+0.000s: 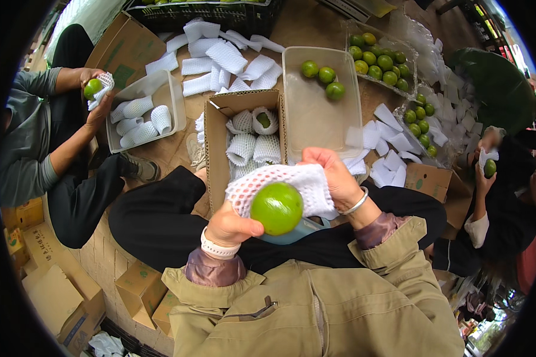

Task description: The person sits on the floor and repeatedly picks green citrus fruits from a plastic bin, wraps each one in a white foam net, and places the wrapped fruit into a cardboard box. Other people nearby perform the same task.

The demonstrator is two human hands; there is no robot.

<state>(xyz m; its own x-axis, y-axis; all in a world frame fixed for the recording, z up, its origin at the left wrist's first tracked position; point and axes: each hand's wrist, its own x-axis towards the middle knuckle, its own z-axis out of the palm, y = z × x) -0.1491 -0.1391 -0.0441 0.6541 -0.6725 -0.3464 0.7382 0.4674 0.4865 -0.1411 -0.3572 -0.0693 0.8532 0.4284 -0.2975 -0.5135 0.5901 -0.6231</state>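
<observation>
My left hand grips a green citrus fruit, its thumb resting on the lower left side. Behind the fruit, a white foam net sleeve stretches between both hands. The sleeve's right end is pinched by my right hand. Just beyond them stands an open cardboard box with several sleeved fruits inside; one shows green through its sleeve's open end. To its right, a translucent plastic bin holds three bare green fruits.
A person at left holds a fruit and sleeve over a plastic bin of sleeved fruits. Another person at right does likewise. Loose foam sleeves cover the floor ahead. Bagged fruits lie back right; cartons stand lower left.
</observation>
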